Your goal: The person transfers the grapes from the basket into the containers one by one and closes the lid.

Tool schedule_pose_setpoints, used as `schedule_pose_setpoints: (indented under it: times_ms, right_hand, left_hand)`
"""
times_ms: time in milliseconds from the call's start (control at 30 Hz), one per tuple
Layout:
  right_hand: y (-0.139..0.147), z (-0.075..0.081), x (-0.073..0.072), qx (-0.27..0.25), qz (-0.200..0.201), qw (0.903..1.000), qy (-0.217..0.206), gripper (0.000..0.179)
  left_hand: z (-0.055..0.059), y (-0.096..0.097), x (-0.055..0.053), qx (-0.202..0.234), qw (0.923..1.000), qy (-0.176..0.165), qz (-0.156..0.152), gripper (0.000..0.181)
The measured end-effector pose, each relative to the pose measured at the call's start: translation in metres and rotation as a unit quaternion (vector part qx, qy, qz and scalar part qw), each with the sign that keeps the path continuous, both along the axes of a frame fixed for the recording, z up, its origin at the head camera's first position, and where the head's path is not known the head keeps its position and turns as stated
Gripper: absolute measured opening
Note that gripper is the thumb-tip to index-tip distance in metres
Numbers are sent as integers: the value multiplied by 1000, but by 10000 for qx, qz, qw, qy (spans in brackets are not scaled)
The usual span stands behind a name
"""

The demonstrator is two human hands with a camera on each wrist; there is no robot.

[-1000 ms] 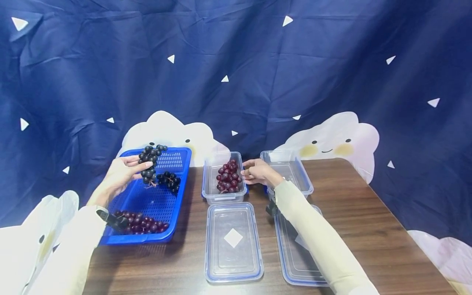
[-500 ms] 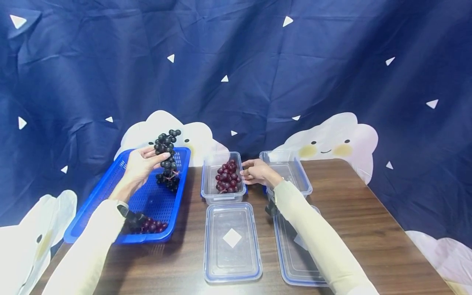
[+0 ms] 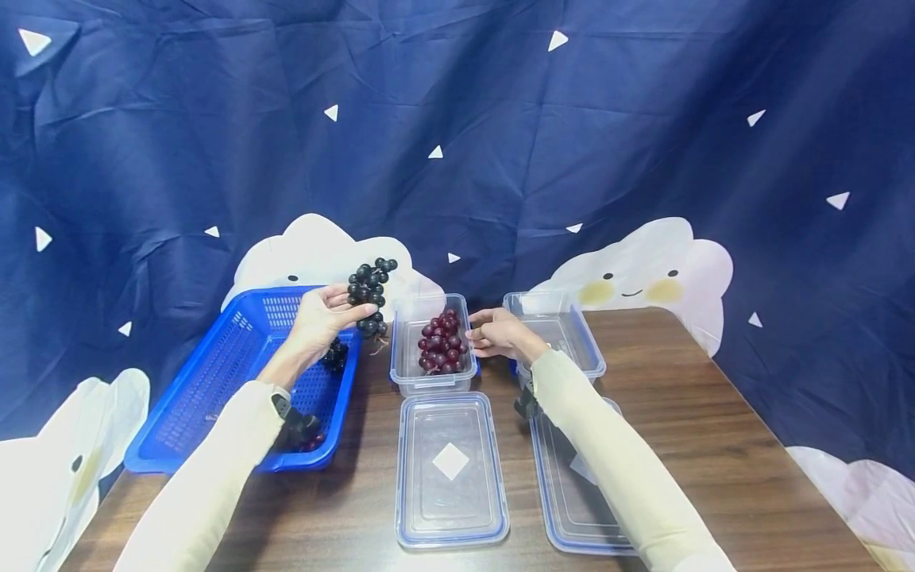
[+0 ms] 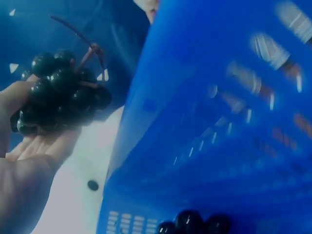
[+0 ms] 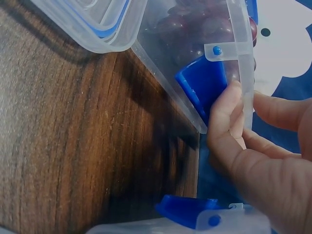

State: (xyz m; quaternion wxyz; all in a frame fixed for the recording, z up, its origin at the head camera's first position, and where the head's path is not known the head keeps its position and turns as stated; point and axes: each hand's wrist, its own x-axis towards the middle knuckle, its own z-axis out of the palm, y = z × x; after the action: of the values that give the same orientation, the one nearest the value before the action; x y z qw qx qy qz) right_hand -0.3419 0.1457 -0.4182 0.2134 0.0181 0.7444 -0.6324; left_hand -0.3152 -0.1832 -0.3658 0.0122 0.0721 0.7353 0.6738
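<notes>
My left hand point(image 3: 319, 324) pinches a bunch of black grapes point(image 3: 369, 294) between thumb and fingers, in the air beside the basket's right rim. In the left wrist view the bunch point(image 4: 63, 95) shows a brown stem pointing up. My right hand point(image 3: 499, 334) grips the right wall of a clear plastic container point(image 3: 434, 383), which holds a bunch of red grapes point(image 3: 442, 343). From the right wrist view, the fingers of this hand point(image 5: 263, 161) lie by a hanging blue latch point(image 5: 204, 85), the thumb at the rim.
A blue basket point(image 3: 179, 365) on the left holds more black grapes point(image 3: 334, 356) and red grapes point(image 3: 314, 442), partly hidden by my left arm. A second clear container point(image 3: 561, 330) stands to the right. Two clear lids point(image 3: 452, 516) point(image 3: 572, 516) lie in front on the wooden table point(image 3: 700, 397).
My left hand has lifted the black grapes from over the basket and carried them right, past its rim toward the container with red grapes. The right hand has stayed in place.
</notes>
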Motion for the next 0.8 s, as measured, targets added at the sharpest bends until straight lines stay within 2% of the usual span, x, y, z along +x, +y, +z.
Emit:
schedule_pose_setpoints:
  times_ms: [200,367,467,667,800]
  right_hand:
    - [2,0,0,77,-8,9999,68,56]
    - [2,0,1,105,28,9999,39,57]
    - [1,0,1,105,35,9999,42,57]
    - [1,1,1,47,-13,10000,39,58]
    - [-1,1,1,47,-25,10000,-5,58]
  left_hand:
    - [-1,21,-6,-18,9996,-174,-217,70]
    - [4,30,-9,65,9987,-423,-273,62]
    - [9,34,-10,-122,9979,-550,-317,54]
    - [21,44,-13,-855,9929,-734,-374,40]
    - [25,52,-15,-821,9907,-955,-512,15]
